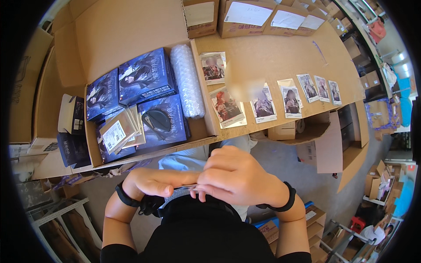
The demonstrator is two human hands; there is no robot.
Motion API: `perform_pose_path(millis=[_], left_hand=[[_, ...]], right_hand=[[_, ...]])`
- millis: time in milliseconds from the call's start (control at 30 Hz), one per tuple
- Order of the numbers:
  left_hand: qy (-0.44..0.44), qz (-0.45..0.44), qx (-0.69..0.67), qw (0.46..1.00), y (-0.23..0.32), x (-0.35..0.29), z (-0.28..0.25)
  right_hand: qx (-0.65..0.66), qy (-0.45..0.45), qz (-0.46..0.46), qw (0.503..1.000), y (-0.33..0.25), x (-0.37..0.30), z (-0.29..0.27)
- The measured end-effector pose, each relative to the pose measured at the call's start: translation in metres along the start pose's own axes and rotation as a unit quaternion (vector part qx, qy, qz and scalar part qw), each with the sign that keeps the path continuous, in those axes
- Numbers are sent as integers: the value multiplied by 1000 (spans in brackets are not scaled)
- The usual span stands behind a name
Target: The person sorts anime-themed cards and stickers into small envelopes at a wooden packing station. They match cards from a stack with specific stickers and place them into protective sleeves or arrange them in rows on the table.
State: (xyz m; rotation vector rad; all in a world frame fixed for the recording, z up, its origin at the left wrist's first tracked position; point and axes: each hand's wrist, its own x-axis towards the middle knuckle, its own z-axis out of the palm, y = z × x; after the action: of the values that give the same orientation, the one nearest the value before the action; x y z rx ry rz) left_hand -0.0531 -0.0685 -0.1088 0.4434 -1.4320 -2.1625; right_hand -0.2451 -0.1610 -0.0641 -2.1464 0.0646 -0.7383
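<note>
Close to my body, below the table edge, my left hand (pixel 153 181) and my right hand (pixel 239 175) meet. Between them shows the edge of a thin, flat thing (pixel 184 187), seen nearly edge-on, too little to name. My left thumb and fingers close on it from one side. The right fingers are curled over its other end, partly hiding it. Beyond my hands, several illustrated cards lie in small stacks along the table, among them a red-haired figure card (pixel 227 107) and a grey-toned card (pixel 264 105).
An open cardboard carton (pixel 149 151) at left holds blue printed boxes (pixel 142 74), a bubble-wrap roll (pixel 186 81), flat brown packets (pixel 120 131) and a black oval thing (pixel 156 120). Labelled cartons (pixel 247 17) line the table's back (pixel 298 52). Other people (pixel 375 233) are far right.
</note>
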Motion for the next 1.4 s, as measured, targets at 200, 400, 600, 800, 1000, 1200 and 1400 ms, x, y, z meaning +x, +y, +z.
perform_pose_path(millis=[200, 400, 600, 800, 1000, 1200, 1400], left_hand=[[44, 16, 37, 998, 7, 16, 3], [57, -7, 32, 998, 23, 19, 4], [55, 20, 35, 998, 19, 20, 2], [62, 32, 63, 996, 19, 19, 0], [48, -12, 64, 997, 16, 13, -3], [35, -2, 84, 996, 14, 15, -5], [103, -7, 45, 994, 10, 19, 2]], right_hand=[[113, -20, 51, 992, 3, -7, -11], [201, 6, 72, 977, 1, -11, -16], [107, 5, 18, 994, -6, -8, -21], [24, 1, 13, 1000, -9, -8, -20], [-39, -14, 7, 999, -10, -8, -20], [-90, -23, 7, 996, -11, -10, -19], [-90, 71, 55, 992, -6, -16, -32]])
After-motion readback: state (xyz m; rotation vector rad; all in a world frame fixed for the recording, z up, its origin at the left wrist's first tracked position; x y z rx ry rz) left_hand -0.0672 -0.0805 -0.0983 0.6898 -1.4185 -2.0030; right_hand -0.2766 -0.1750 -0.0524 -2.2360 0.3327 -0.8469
